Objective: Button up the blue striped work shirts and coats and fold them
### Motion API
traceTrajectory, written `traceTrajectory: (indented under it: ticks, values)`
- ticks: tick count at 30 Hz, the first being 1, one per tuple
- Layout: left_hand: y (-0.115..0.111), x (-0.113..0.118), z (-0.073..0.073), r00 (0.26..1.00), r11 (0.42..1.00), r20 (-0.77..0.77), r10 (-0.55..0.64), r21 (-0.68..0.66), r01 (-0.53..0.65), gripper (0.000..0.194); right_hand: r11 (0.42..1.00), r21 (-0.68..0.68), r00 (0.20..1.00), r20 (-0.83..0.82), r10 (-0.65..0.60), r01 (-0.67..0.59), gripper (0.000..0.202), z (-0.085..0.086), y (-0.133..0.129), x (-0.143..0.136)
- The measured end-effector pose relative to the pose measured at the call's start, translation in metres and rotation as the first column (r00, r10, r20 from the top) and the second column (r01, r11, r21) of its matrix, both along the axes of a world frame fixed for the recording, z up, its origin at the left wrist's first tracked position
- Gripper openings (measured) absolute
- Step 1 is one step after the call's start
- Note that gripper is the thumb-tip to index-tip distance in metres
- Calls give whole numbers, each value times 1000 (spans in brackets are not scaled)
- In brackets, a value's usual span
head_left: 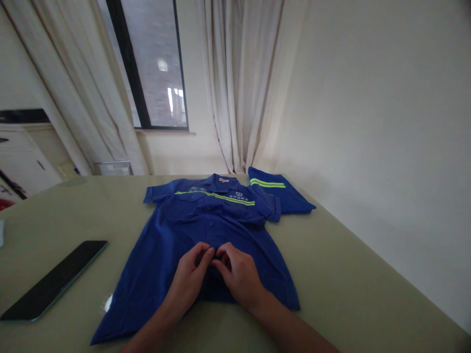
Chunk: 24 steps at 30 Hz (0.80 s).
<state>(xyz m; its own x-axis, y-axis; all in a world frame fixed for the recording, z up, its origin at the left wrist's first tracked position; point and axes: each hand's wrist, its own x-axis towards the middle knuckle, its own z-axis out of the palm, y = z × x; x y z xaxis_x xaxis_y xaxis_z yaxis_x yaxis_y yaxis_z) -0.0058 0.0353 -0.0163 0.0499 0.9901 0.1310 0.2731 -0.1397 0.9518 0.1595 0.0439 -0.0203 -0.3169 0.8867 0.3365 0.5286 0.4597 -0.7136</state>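
Note:
A blue short-sleeved shirt (158, 250) with a yellow-green stripe across its chest lies front up, its collar toward the far edge. Over the lower part of its button front, my left hand (191, 272) pinches the cloth between thumb and fingers. Close beside it, my right hand (239, 272) is also closed on the shirt's front edge, the fingertips of both hands almost touching. The cloth between the fingers is mostly hidden. One button shows above the hands.
Folded blue cloth (294, 201) with yellow-green stripes lies beyond the shirt's right sleeve. A flat black object (55, 279) lies at the left of the greenish table (342, 274). A wall borders the table on the right; curtains and a window stand behind.

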Motion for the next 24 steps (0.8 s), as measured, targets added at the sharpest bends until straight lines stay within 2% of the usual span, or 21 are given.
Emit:
traceTrajectory:
  ticks: [5,11,12,14,15,16,18,20,22,24]
  values:
    - [-2,1,-5,999,999,-35,32,10,-32,36,998,-64,998,-69,5,-10,12,1,4,1]
    - [-1,2,-2,999,999,-52,5,35,-3,40,998,-61,1000,-5,20,-20,15,2,1,1]
    - [0,0,1,999,1000,-33,-4,9,5,43,999,-49,1000,-11,23,-23,15,5,1,2]
    - [-1,-4,7,997,982,31,-66,-174,70,55,1000,-10,997,-72,13,-14,17,11,2,4]
    - [-3,-8,10,991,941,64,-121,-309,135,61,1000,15,993,-120,-2,3,19,15,2,5]
    - [-4,-12,13,978,876,95,-185,-436,208,64,999,39,986,-167,-22,29,21,18,4,7]
    - [-8,-21,17,940,741,132,-316,-584,331,63,995,67,976,-207,-60,75,18,20,7,10]
    - [-10,-30,20,896,686,130,-425,-599,413,55,997,64,990,-138,-42,52,15,18,9,11]
    - [-11,-37,22,837,650,153,-525,-563,511,45,997,51,999,12,53,-54,30,12,10,12]
    - [-10,-41,25,776,604,195,-600,-526,599,38,985,49,974,162,156,-166,40,6,9,10]
